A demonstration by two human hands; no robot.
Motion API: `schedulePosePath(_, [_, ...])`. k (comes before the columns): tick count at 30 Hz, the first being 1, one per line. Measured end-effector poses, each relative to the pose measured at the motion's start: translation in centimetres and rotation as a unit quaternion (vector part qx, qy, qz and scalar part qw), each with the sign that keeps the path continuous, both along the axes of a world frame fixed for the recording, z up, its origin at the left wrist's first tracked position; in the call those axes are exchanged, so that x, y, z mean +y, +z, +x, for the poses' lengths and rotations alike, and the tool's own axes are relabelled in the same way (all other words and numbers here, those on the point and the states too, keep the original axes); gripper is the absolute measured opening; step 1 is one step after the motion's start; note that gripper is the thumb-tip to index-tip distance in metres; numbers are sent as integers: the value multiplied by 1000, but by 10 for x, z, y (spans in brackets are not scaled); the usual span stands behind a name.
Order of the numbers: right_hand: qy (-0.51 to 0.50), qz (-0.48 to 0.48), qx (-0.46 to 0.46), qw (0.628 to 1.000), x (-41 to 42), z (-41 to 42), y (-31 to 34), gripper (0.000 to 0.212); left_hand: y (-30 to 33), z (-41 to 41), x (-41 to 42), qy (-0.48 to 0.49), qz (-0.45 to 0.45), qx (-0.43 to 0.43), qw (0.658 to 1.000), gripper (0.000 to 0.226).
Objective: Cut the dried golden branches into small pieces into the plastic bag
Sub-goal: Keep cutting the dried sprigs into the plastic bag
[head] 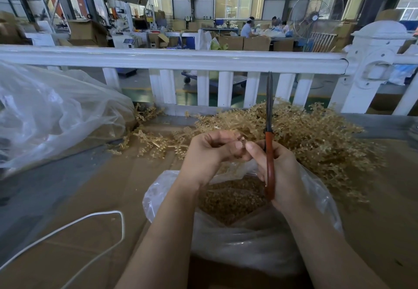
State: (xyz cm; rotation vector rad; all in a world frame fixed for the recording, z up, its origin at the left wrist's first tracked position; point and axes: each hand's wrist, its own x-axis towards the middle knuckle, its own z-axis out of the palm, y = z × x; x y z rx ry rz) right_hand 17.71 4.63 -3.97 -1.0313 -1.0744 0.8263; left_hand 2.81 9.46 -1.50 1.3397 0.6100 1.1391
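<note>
Left hand [210, 146] pinches a small golden branch piece [242, 139] above the plastic bag [316, 198]; right hand [278, 166] grips closed scissors [269, 135], blades pointing far, toward the branch pile [316, 135]

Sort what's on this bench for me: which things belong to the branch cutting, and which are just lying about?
Part of the job:
- scissors, in the right hand
- small golden piece, pinched by the left hand
- pile of golden branches
- open plastic bag holding cut pieces

Lying about:
- large clear bag, left
- white cord
- white railing behind
</note>
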Motion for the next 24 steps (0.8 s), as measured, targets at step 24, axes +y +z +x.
schedulePosePath(24, [-145, 4, -430, 891, -5, -3, -6, 61, 8, -19, 5, 48, 16, -81, 995, 18])
